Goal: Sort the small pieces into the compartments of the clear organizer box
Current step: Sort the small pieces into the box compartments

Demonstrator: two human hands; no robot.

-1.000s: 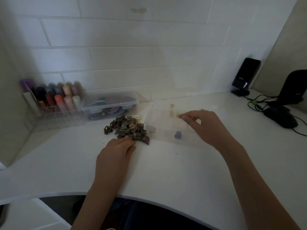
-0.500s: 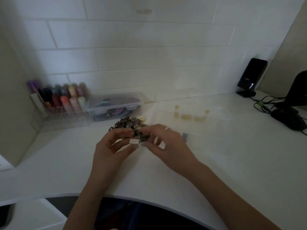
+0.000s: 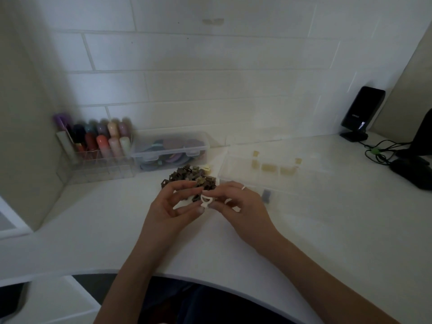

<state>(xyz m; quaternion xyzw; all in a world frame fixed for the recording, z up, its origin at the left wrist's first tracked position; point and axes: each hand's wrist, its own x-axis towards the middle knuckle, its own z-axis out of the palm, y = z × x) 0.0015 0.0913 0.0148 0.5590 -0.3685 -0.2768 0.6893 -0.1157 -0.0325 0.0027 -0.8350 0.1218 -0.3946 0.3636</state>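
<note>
- We held a small cream-white plastic piece point(image 3: 206, 200) between both hands, just above the white worktop point(image 3: 304, 242) and in front of the pile.
- Our left hand point(image 3: 174, 208) had its grip clamped on the left side of that piece, thumb and fingertips pinching it, the other fingers curled loosely.
- Our right hand point(image 3: 238, 204) pinched the same piece from the right, its grip closed on it too; a thin pale ring point(image 3: 243, 188) sat on one finger.
- The heap of small dark brown plastic pieces point(image 3: 190, 177) lay on the worktop just beyond our fingers, with a pale yellow piece point(image 3: 206, 169) at its far edge.
- The clear plastic organizer box point(image 3: 275, 176) stood open just to the right of the heap, its lid raised against the wall.
- In the box's far compartments lay a few translucent yellow pieces point(image 3: 268, 167); one dark bluish piece point(image 3: 265, 194) sat in a near compartment, close to our right hand.
- Against the white tiled wall point(image 3: 210, 78) stood a clear rack of coloured bottles point(image 3: 102, 141) and, beside it, a lidded clear box of flat coloured discs point(image 3: 170, 150).
- At the far right we saw a black device on a stand point(image 3: 361, 113) and tangled black cables point(image 3: 383, 150).
</note>
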